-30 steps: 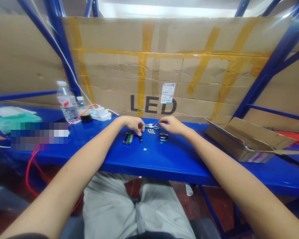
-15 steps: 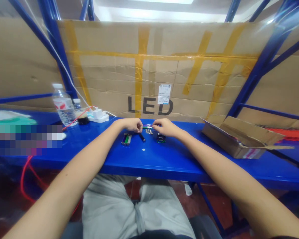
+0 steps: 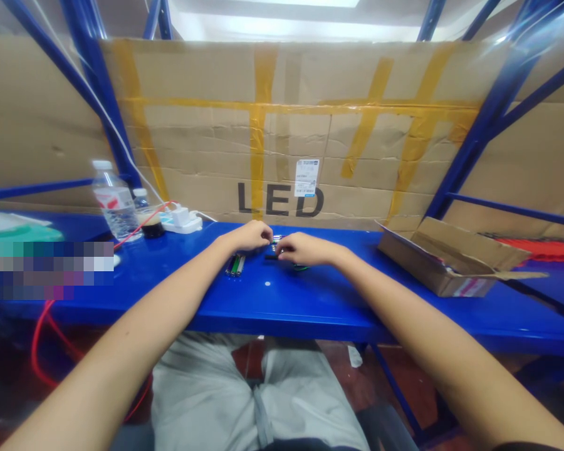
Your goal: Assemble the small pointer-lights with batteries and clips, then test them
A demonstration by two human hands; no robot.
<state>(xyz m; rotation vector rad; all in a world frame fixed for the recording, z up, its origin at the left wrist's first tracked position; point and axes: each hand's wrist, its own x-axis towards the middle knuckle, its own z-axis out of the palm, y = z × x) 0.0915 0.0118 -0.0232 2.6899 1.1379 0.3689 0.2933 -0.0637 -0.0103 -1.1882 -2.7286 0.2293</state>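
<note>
My left hand (image 3: pixel 254 235) is above the far part of the blue table (image 3: pixel 282 300), fingers curled together; what they hold, if anything, is hidden. My right hand (image 3: pixel 303 249) is closed, its fingertips on the right end of a short black tube (image 3: pixel 271 257) lying roughly level. Beside my left wrist, several slim pen-like tubes (image 3: pixel 235 265), black, green and silver, lie side by side. More slim shiny pieces (image 3: pixel 277 238) show between my hands. Under my right hand peeks the edge of a green piece (image 3: pixel 301 268), mostly covered.
An open cardboard box (image 3: pixel 455 269) stands at the right. On the left are a water bottle (image 3: pixel 115 203), a smaller bottle of dark liquid (image 3: pixel 151 219), a white power strip (image 3: pixel 182 220) and a red cable (image 3: pixel 40 338). A large cardboard sheet (image 3: pixel 207 138) closes off the back.
My right hand has moved left and toward me, now at the black tube. The tube has turned from slanting below my left fingers to nearly level. The view has shifted slightly.
</note>
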